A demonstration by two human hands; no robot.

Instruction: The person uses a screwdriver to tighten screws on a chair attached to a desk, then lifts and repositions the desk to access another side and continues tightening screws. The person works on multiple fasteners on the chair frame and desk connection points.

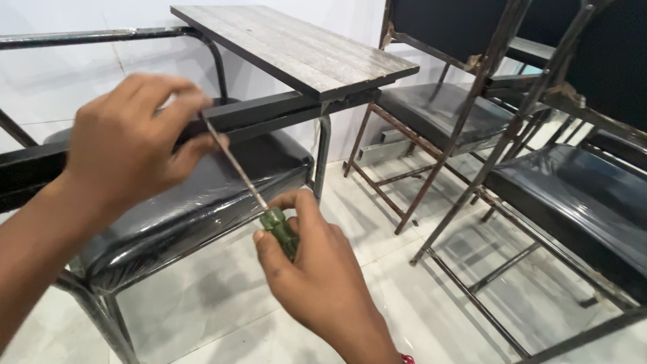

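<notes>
White floor tiles (404,283) lay under everything. Above them a screwdriver (253,192) slanted between both hands: the right hand (323,276) was clamped on its green handle (282,232), the left hand (131,141) pinched shut around the tip of the metal shaft. Just behind stood a black-cushioned chair (202,192) with a grey wooden writing board (296,47); further chairs (573,195) stood to the right.

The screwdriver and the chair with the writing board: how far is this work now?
Already done, it seems: the grey writing board sits on its black arm, and the seat is on the frame. In hand: the right hand grips the green-handled screwdriver, and the left hand steadies the shaft near its tip. Left: unclear, because the fingers hide the tip and any screw.
</notes>
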